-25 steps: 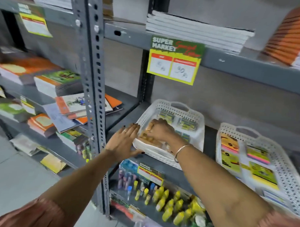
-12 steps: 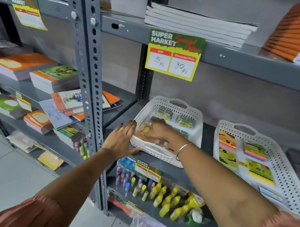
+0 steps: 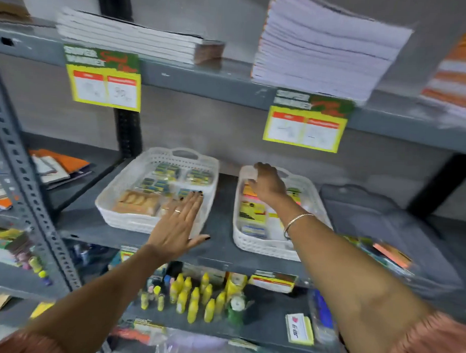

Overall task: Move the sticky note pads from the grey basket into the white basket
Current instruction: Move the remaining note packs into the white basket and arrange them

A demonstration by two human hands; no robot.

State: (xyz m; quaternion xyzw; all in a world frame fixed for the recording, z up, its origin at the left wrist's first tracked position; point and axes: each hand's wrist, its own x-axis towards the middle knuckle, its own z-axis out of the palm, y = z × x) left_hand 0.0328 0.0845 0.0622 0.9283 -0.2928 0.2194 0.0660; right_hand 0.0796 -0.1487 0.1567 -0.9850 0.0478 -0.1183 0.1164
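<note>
Reaching into white basket: right hand over sticky pads, grasp unclear. Left hand flat, released. Grey basket beside.

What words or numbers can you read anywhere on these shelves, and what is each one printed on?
"SUPER MARKET": left green and yellow price tag on the upper grey metal shelf edge, blurred; its red script and handwritten prices are unreadable.
"SUPER MARKET": right green and yellow price tag, same edge, barely legible; prices unreadable.
Small white and yellow packet on the bottom shelf: dark lettering, too blurred.
Pad labels in the white perforated plastic basket: too small.
</note>
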